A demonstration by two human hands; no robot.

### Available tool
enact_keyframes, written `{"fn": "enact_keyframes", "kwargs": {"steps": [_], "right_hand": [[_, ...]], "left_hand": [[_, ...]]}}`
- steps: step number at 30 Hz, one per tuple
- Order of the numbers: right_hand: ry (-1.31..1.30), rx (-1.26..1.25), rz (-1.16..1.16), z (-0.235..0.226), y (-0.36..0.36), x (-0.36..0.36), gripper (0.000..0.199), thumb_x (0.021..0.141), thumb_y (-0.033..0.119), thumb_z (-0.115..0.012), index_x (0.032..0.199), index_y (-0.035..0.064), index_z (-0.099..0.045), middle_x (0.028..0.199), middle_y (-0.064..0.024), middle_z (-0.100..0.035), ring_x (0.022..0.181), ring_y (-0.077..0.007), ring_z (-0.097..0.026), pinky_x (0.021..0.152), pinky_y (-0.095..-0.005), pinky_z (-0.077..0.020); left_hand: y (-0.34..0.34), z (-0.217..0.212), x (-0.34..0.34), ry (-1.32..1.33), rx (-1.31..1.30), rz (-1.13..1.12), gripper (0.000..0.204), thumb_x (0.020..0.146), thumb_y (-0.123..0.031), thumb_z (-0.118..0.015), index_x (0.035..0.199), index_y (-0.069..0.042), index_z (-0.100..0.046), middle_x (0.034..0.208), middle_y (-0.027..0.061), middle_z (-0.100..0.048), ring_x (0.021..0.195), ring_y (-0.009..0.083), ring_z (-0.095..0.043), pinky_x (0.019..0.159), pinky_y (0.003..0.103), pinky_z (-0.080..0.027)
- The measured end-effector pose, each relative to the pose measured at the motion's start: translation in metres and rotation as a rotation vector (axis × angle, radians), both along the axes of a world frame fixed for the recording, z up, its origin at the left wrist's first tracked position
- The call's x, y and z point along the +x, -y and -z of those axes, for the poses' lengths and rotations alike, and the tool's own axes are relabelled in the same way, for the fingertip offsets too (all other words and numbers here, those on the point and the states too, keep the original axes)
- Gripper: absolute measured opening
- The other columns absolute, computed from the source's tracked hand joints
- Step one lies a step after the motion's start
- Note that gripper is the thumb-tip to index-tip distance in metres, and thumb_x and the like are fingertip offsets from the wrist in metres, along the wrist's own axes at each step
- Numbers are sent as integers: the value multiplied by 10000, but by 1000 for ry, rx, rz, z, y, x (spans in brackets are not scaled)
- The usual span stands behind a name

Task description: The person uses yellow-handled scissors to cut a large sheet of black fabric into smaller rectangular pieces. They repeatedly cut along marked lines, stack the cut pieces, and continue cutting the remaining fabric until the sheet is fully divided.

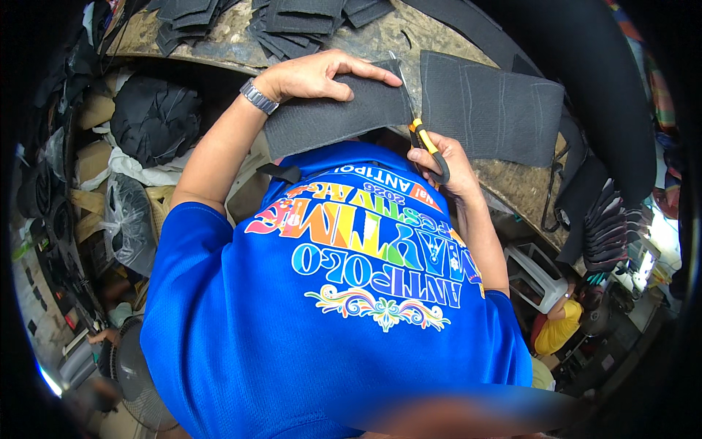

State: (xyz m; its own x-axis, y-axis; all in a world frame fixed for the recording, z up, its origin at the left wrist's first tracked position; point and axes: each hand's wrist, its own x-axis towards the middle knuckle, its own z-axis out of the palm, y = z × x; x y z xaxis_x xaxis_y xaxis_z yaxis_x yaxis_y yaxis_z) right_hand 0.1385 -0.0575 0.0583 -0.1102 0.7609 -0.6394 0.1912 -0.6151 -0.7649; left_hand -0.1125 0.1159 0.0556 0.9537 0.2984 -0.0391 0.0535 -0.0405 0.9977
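My right hand (451, 164) is closed around scissors (426, 139) with yellow and black handles. Their blades point away from me, along the right edge of a dark grey textured fabric piece (336, 110). On top of that piece lies my left hand (318, 75), its index finger stretched toward the blades and its thumb apart; the other fingers are partly hidden. A second dark fabric piece (490, 110), marked with pale lines, lies just right of the scissors. Both pieces rest on a worn tabletop (380, 40), and the left one hangs over its near edge.
Stacked dark pieces (300, 18) lie at the table's far side. A large black roll (607, 88) leans at the right. Below left are a black fabric bundle (156, 117) and a fan (139, 373). A white plastic chair (537, 274) and a person in yellow (559, 329) are lower right.
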Motion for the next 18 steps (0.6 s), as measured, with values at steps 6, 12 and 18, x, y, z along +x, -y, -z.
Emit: {"fn": "enact_keyframes", "kwargs": {"steps": [6, 12, 18], "right_hand": [[-166, 78, 214, 6, 6, 4, 232, 888, 228, -718, 830, 49, -583, 619, -18, -566, 503, -84, -518, 464, -226, -395], [-262, 66, 432, 13, 22, 6, 226, 930, 233, -652, 909, 23, -570, 625, -73, -579, 486, -139, -536, 450, -256, -421], [-407, 47, 530, 26, 31, 4, 208, 915, 219, -675, 909, 33, -581, 638, -73, -574, 482, -132, -525, 449, -247, -436]], "left_hand": [[-5, -13, -10, -31, 282, -52, 542, 827, -154, -653, 1353, -65, -559, 1346, 96, -566, 1275, 196, -490, 1113, 338, -337], [-58, -57, -86, 9, 356, -501, 407, 905, -32, -627, 1308, -36, -569, 1222, 32, -608, 1092, 96, -564, 958, 259, -473], [-180, -96, -164, -274, 889, -672, 493, 827, -110, -688, 1303, -59, -570, 1128, 113, -635, 1075, 218, -582, 958, 336, -464]]}}
